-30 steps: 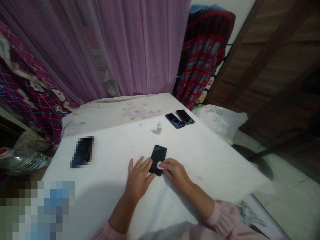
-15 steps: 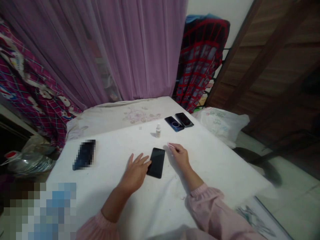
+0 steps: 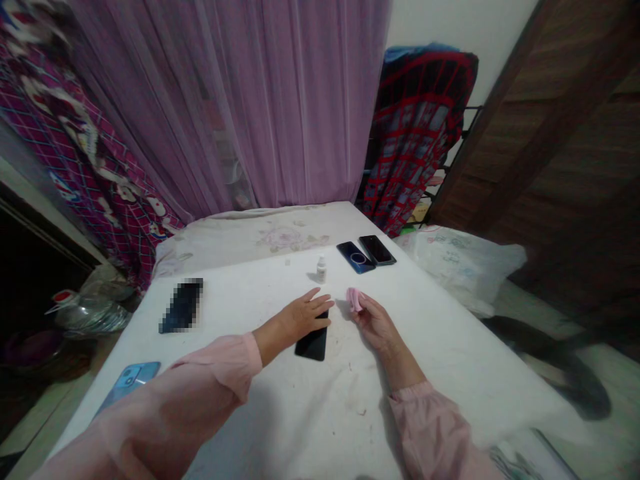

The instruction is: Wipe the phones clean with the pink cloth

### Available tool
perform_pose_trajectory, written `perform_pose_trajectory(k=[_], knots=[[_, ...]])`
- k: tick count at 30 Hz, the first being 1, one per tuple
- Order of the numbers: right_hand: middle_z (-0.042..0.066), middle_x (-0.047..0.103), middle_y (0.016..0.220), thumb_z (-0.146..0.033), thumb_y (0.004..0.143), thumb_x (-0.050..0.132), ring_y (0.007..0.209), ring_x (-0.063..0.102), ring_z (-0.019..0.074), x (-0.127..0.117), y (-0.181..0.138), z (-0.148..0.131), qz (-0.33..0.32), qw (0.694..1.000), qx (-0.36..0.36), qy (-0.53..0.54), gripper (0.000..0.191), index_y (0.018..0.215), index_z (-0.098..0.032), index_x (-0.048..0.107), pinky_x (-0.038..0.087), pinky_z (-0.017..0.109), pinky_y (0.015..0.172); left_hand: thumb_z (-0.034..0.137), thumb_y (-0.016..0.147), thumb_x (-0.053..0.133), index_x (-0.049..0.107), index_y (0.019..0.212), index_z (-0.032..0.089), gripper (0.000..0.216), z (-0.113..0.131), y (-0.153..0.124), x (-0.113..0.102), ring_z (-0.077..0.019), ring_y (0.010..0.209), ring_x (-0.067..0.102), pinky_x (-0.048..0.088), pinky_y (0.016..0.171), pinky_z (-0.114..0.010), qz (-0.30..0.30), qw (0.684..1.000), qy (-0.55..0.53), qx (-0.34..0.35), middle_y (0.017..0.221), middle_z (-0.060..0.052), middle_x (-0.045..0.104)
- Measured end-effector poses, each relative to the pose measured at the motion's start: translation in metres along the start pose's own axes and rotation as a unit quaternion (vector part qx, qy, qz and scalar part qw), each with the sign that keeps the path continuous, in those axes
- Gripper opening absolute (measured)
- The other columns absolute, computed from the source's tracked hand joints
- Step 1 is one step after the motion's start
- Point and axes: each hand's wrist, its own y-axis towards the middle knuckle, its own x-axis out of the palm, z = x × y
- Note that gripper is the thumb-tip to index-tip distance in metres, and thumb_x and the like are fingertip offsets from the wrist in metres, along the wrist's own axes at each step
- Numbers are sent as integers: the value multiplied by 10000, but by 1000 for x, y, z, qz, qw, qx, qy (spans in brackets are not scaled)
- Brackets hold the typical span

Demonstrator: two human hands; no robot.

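Note:
A black smartphone (image 3: pixel 311 345) lies screen up on the white-covered table (image 3: pixel 240 300), its upper part hidden by my left hand (image 3: pixel 304 317). That hand reaches across the phone with its fingers stretched out and holds nothing; whether it touches the glass I cannot tell. To the right of the phone, my right hand (image 3: pixel 374 323) pinches a small folded pink cloth (image 3: pixel 355 299) between thumb and fingers. A small white bottle (image 3: pixel 321 270) stands upright just beyond both hands.
Two dark phones (image 3: pixel 356 258) lie side by side at the back right. On the left are a pixelated dark object (image 3: pixel 183 307) and a blue phone (image 3: pixel 131 380), partly behind my left sleeve. A plastic bag (image 3: pixel 460 263) sits beyond the right edge; a water bottle (image 3: pixel 87 313) stands off the left.
My left hand has moved from the phone's left edge to over its upper part. My right hand has turned, showing more of the pink cloth. The view has shifted slightly.

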Motion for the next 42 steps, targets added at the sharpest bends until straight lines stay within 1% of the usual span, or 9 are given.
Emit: perform_pose_trajectory(k=[5,9,12,16,20,25,30,33,42], knots=[[17,725,793,-266,624,868,567,601,91,2,0,0,-7,1000,17,22,291,881,-183,761,546,164,480,135,647,764,646,1079,206,454,-27,-8,-11,-290,1307,485,143,1178,-481,-93,989,-10,-113,1342,-104,605],[24,711,751,-331,596,888,544,551,77,7,-3,0,-15,999,22,-26,364,892,-154,772,475,157,437,403,638,772,667,976,181,418,-35,-30,-10,-302,961,657,401,999,-473,-96,972,-29,-211,1014,-100,705],[25,697,708,-385,553,899,544,514,73,12,-6,1,-8,996,19,-82,421,877,-142,784,413,160,433,474,721,698,658,1036,165,443,-15,-43,2,-304,962,648,469,885,-406,-49,958,-41,-278,1025,-119,683],[16,665,631,-435,562,864,516,455,73,17,-11,4,4,983,-8,-185,437,873,-137,791,350,187,439,450,817,620,511,1316,156,589,28,-57,31,-303,1141,577,422,990,-429,29,934,-57,-351,1235,-142,622],[32,672,620,-472,663,763,537,514,122,19,-8,10,-9,952,-52,-300,413,889,-128,789,411,244,503,448,781,656,461,1354,146,677,54,-77,60,-320,1236,521,311,1108,-520,152,892,-98,-414,1315,-150,584],[80,757,853,-385,753,645,788,670,226,31,6,13,-65,870,-99,-478,283,873,-171,786,511,329,736,422,762,664,543,1238,169,552,59,-95,73,-318,1217,536,273,1131,-553,204,874,-77,-433,1252,-130,610],[31,754,1017,-284,829,575,959,674,200,46,19,3,-186,720,-134,-655,234,942,-257,778,488,294,852,390,796,631,557,1227,196,478,58,-94,74,-304,1197,546,296,1120,-550,222,875,-79,-423,1234,-111,616],[7,757,1019,-257,831,578,982,671,183,52,30,-5,-255,660,-132,-695,240,968,-269,776,479,267,868,374,807,626,553,1244,186,482,57,-93,75,-298,1200,544,294,1125,-545,220,876,-88,-420,1237,-109,617],[8,762,1007,-236,843,571,964,660,178,52,49,-17,-346,566,-129,-737,252,995,-259,771,456,252,859,343,810,622,543,1265,172,492,59,-92,72,-299,1222,533,265,1142,-557,214,873,-105,-424,1255,-117,613]])
